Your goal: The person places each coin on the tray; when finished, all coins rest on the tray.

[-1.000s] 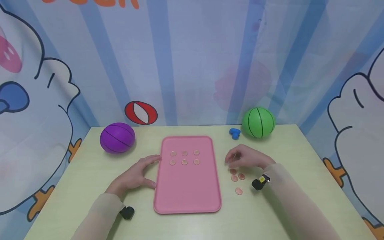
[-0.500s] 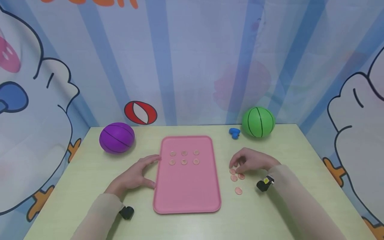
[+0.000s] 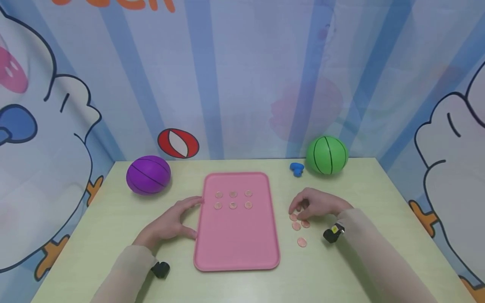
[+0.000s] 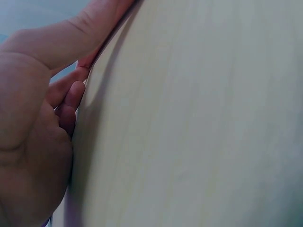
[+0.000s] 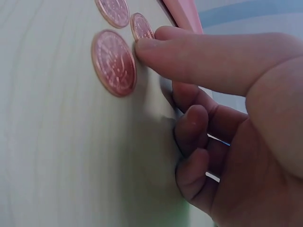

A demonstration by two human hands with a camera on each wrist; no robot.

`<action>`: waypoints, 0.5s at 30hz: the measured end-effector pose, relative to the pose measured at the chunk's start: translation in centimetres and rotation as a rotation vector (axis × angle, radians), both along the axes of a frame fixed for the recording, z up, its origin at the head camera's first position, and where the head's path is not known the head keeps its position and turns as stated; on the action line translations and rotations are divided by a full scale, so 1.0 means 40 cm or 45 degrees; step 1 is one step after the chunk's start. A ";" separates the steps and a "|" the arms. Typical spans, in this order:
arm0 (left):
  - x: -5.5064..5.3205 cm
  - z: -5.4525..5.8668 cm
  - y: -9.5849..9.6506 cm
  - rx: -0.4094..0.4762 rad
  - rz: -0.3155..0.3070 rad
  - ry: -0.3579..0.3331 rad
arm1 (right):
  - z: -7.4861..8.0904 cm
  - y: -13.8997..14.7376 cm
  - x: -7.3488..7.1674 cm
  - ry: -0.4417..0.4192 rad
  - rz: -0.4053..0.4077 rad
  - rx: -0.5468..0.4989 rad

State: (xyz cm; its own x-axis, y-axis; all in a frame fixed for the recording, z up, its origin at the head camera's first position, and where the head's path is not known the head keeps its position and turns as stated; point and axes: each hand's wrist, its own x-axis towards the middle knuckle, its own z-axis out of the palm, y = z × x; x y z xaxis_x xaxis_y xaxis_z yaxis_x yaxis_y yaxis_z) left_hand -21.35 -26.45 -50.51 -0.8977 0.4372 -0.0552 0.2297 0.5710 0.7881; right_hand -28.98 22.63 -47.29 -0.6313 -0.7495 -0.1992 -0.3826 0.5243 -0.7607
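Note:
A pink tray (image 3: pixel 236 244) lies on the table, bearing two short rows of copper coins (image 3: pixel 233 205). My left hand (image 3: pixel 170 221) rests at its left edge, fingers and thumb spread apart and touching the rim. To the right of the tray, my right hand (image 3: pixel 316 203) has its thumb and index fingertip at opposite sides of a copper coin (image 3: pixel 293 217) on the table, pinching it. In the right wrist view the thumb partly hides that coin (image 5: pixel 141 26); the other fingers are curled. Loose coins (image 3: pixel 296 226) lie just below this hand, one of them (image 3: pixel 302 242) farther toward me.
A purple ball (image 3: pixel 148 175) stands at the back left and a green ball (image 3: pixel 327 155) at the back right. Beside the green one lies a small blue object (image 3: pixel 297 169). Behind the table (image 3: pixel 235 288) hangs a striped cartoon curtain (image 3: pixel 246 84).
My right hand has come down and slightly right, from above the loose coins onto the farthest one, between thumb and index finger. The left hand keeps its place on the tray.

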 end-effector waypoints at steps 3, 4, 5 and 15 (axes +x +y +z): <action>0.000 0.002 0.000 -0.004 0.004 -0.008 | 0.001 -0.003 0.004 -0.025 0.008 -0.025; 0.001 0.003 0.000 -0.004 0.000 -0.003 | 0.001 -0.004 0.005 -0.034 0.008 -0.026; 0.000 0.003 0.000 -0.006 -0.001 -0.003 | 0.001 -0.005 0.006 -0.035 0.012 -0.032; 0.000 -0.001 -0.001 0.007 -0.005 0.000 | 0.011 -0.015 0.013 0.012 -0.020 0.046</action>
